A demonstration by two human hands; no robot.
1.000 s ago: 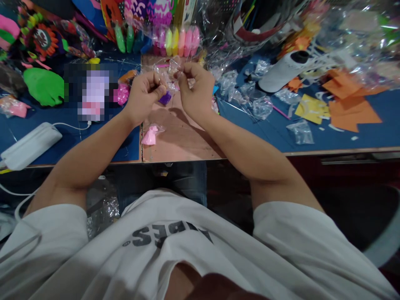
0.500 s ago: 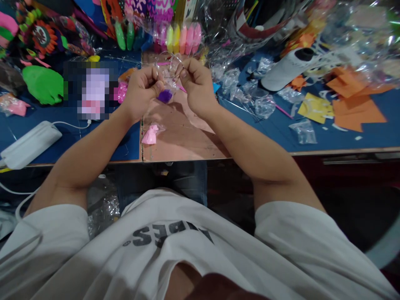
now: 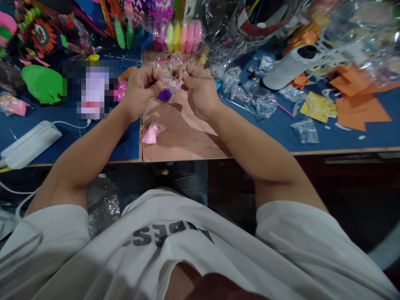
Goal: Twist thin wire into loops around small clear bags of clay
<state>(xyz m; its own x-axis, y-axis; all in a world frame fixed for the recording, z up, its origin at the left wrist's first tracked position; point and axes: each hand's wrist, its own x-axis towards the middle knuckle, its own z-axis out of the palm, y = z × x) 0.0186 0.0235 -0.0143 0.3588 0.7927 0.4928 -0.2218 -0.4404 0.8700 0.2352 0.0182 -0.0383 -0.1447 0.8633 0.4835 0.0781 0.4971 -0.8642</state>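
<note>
My left hand [image 3: 140,91] is closed in a pinch, thumb against the bent forefinger, over the bare brown strip of the table. Opposite it, my right hand [image 3: 201,88] pinches too, a short gap away. A thin, shiny wire [image 3: 170,77] runs between the two sets of fingertips; its ends are too fine to follow. Crumpled clear plastic [image 3: 175,62] lies just behind the fingers. Beside my left fingertips sits a purple lump [image 3: 165,95]. Nearer the table edge is a pink lump in clear wrapping [image 3: 150,134].
At the left are a phone [image 3: 95,89], a white power bank [image 3: 31,143] and a green flat piece [image 3: 43,84]. Bright packets [image 3: 176,36] stand behind. Rightward lie a white tapered object [image 3: 287,68], plastic scraps [image 3: 265,104], orange sheets [image 3: 359,110] and a yellow sheet [image 3: 318,106].
My right hand has turned slightly and shifted a little down and right, its fingers bunched differently. The wire loop seen there earlier is less visible. My left hand has hardly moved.
</note>
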